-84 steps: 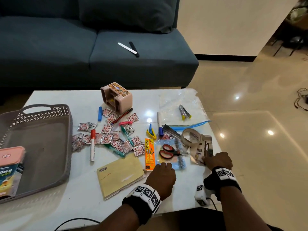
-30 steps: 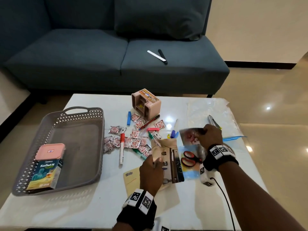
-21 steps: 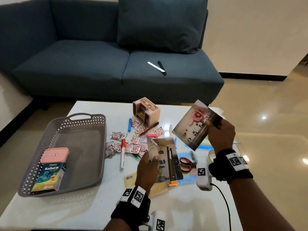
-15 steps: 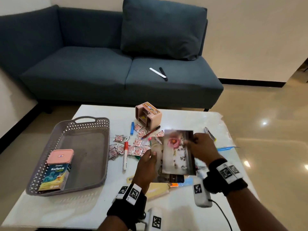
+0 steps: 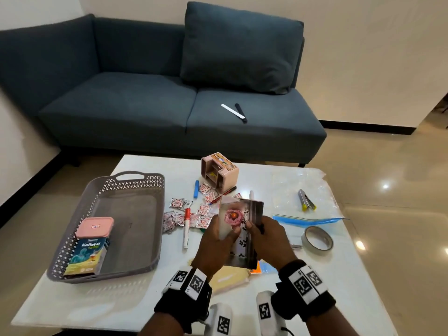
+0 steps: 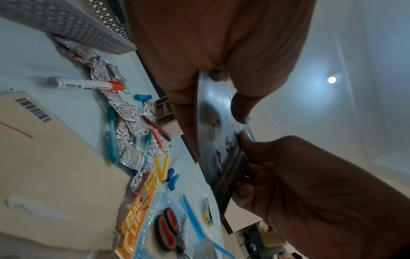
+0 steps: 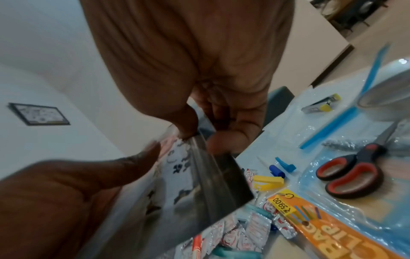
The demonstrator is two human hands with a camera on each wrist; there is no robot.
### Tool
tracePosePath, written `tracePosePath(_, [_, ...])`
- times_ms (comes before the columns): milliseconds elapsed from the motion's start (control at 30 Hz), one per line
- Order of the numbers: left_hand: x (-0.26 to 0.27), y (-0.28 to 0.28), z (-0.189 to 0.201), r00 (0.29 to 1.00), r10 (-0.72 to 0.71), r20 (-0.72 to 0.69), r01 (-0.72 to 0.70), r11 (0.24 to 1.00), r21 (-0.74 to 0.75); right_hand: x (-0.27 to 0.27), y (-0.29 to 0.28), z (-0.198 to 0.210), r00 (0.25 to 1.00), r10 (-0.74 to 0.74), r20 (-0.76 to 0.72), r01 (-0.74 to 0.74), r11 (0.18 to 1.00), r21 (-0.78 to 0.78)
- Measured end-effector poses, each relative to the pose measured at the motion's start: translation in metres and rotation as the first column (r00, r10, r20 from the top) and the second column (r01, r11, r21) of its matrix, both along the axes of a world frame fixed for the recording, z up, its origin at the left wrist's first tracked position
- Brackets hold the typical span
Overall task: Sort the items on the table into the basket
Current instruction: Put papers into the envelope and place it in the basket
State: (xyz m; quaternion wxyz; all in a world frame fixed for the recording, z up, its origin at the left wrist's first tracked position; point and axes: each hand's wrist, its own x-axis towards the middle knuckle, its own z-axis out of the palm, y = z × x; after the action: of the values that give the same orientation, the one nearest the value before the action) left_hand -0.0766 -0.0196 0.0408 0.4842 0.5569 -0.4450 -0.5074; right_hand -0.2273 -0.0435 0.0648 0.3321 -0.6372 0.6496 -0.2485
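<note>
Both hands now meet on the photos (image 5: 242, 224), held together above the near middle of the surface (image 5: 97, 299); half a second ago the right hand (image 5: 271, 241) was only bringing its flower print against the one in the left hand (image 5: 213, 248). The left grip is closed on the stack's left edge with the thumb across the face, and the right grip pinches the right edge. The stack stands tilted, long axis running from near to far, flower picture facing the camera. How many prints it holds is hard to tell; the wrist views show at least two edges, blurred. Beneath the hands an envelope (image 5: 228, 277) and an orange clip pack (image 5: 255, 269) are mostly hidden, and the scissors (image 6: 169, 231) show only in the wrist views. To the right lies a tape roll (image 5: 317, 241). The basket (image 5: 106, 187) sits at the left edge, as before, holding a pink box (image 5: 94, 226) and a carton (image 5: 87, 255). Farther on are a marker (image 5: 186, 226), foil sachets (image 5: 179, 203), a stapler (image 5: 306, 203) on a plastic bag (image 5: 291, 183), and a pink holder (image 5: 219, 172).
</note>
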Motion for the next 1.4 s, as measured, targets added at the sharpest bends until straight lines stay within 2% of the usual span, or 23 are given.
tracePosePath(33, [0.002, -0.001, -0.001, 1.0, -0.009, 0.008, 0.009, 1.0, -0.009, 0.0, 0.001, -0.003, 1.0, 0.0, 0.018, 0.0, 1.0, -0.006])
tracePosePath(167, [0.013, -0.003, -0.007, 0.994, -0.11, -0.018, 0.11, 0.994, 0.01, -0.001, 0.002, 0.003, 0.957, -0.1, 0.273, 0.112, 0.993, -0.027])
tracePosePath(333, [0.019, -0.005, -0.013, 0.988, -0.12, 0.098, 0.122, 0.993, -0.009, 0.002, 0.001, 0.007, 0.984, -0.04, 0.174, 0.078, 0.973, -0.218])
tracePosePath(367, [0.022, -0.004, -0.013, 0.984, -0.096, 0.147, 0.101, 0.994, -0.029, 0.002, 0.004, 0.008, 0.983, -0.013, 0.185, 0.061, 0.965, -0.256])
tracePosePath(433, [0.027, -0.002, -0.013, 0.93, 0.012, 0.368, 0.042, 0.989, -0.139, 0.002, 0.01, 0.009, 0.979, 0.058, 0.197, 0.015, 0.937, -0.35])
tracePosePath(500, [0.03, 0.004, -0.018, 0.866, 0.082, 0.493, 0.037, 0.973, -0.227, 0.002, 0.016, 0.006, 0.982, 0.139, 0.131, -0.075, 0.911, -0.406])
tracePosePath(567, [0.034, 0.01, -0.041, 0.843, 0.067, 0.534, 0.043, 0.981, -0.191, 0.004, 0.022, -0.001, 0.98, 0.198, -0.008, -0.186, 0.903, -0.387])
tracePosePath(633, [0.04, 0.018, -0.066, 0.817, -0.014, 0.576, 0.05, 0.998, -0.047, 0.009, 0.025, -0.01, 0.951, 0.26, -0.165, -0.295, 0.922, -0.25])
tracePosePath(700, [0.041, 0.025, -0.082, 0.797, -0.072, 0.599, 0.07, 0.997, 0.027, 0.015, 0.03, -0.022, 0.879, 0.361, -0.311, -0.396, 0.916, -0.056])
tracePosePath(733, [0.039, 0.029, -0.084, 0.777, -0.071, 0.626, 0.072, 0.997, 0.023, 0.016, 0.031, -0.027, 0.855, 0.388, -0.344, -0.42, 0.907, -0.02])
tracePosePath(767, [0.039, 0.03, -0.084, 0.759, -0.061, 0.648, 0.064, 0.998, 0.019, 0.016, 0.03, -0.028, 0.863, 0.379, -0.334, -0.414, 0.91, -0.037])
tracePosePath(800, [0.039, 0.03, -0.082, 0.761, -0.041, 0.648, 0.026, 0.999, 0.032, 0.014, 0.029, -0.031, 0.905, 0.327, -0.272, -0.364, 0.926, -0.096])
tracePosePath(867, [0.042, 0.027, -0.072, 0.801, 0.027, 0.598, -0.056, 0.998, 0.031, 0.008, 0.024, -0.035, 0.989, 0.128, -0.071, -0.14, 0.97, -0.2])
tracePosePath(933, [0.049, 0.022, -0.067, 0.916, 0.059, 0.396, -0.111, 0.988, 0.108, 0.001, 0.017, -0.04, 0.979, -0.031, 0.201, 0.051, 0.994, -0.095])
tracePosePath(967, [0.052, 0.02, -0.064, 0.953, 0.064, 0.298, -0.107, 0.986, 0.131, -0.002, 0.016, -0.041, 0.946, -0.09, 0.312, 0.092, 0.996, 0.01])
tracePosePath(1000, [0.054, 0.019, -0.062, 0.969, 0.073, 0.238, -0.103, 0.988, 0.117, -0.004, 0.016, -0.044, 0.928, -0.11, 0.356, 0.091, 0.993, 0.07])
tracePosePath(1033, [0.056, 0.019, -0.061, 0.967, 0.078, 0.241, -0.1, 0.992, 0.083, -0.003, 0.016, -0.045, 0.931, -0.106, 0.349, 0.079, 0.993, 0.089])
tracePosePath(1067, [0.056, 0.019, -0.059, 0.96, 0.099, 0.263, -0.113, 0.993, 0.04, -0.003, 0.014, -0.047, 0.966, -0.077, 0.247, 0.066, 0.996, 0.054])
tracePosePath(1133, [0.056, 0.019, -0.061, 0.892, 0.152, 0.425, -0.15, 0.988, -0.038, 0.0, 0.013, -0.049, 0.998, -0.05, 0.038, 0.05, 0.999, -0.006])
tracePosePath(1267, [0.061, 0.025, -0.069, 0.765, 0.171, 0.621, -0.156, 0.985, -0.079, 0.009, 0.012, -0.056, 0.997, 0.044, -0.057, -0.055, 0.978, -0.2])
tracePosePath(1400, [0.067, 0.035, -0.088, 0.728, 0.052, 0.683, -0.066, 0.998, -0.005, 0.02, 0.017, -0.068, 0.947, 0.157, -0.281, -0.192, 0.976, -0.103])
